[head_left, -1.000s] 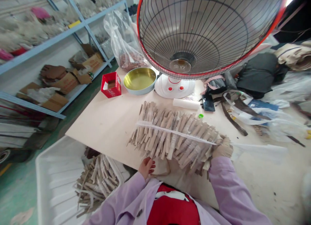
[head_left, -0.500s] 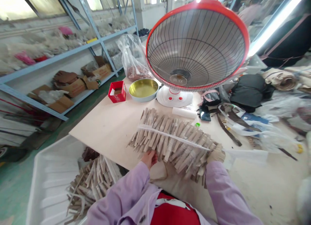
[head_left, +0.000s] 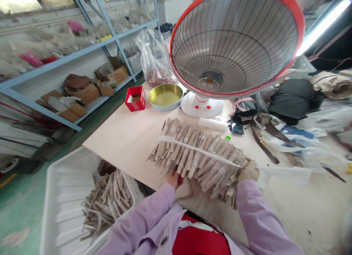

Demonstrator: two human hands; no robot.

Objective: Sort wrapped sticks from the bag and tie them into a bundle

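A round wire-grilled fan with a red rim (head_left: 236,42) stands on its white base at the far side of a pale wooden table (head_left: 123,137). Just in front of that base, toward the person, a long row of flat tan strips (head_left: 196,156) lies on the table, with a narrow white tape band (head_left: 192,148) running along its length.

The hands are apart, one at each end of the row's near side. In front of the fan and a little to its left, the left hand (head_left: 175,179) touches the near edge of the strips, its fingertips hidden beneath them, so its grip cannot be told. In front of the fan and to its right, the right hand (head_left: 249,170), which looks covered in a tan glove, rests on the row's end; whether it clamps anything is unclear.

A shallow round brass-coloured metal bowl (head_left: 165,96) and a small red cardboard box (head_left: 135,98) sit left of the fan's base. Well in front of the fan and to its left, off the table edge, a white plastic tray (head_left: 63,189) holds loose strips.
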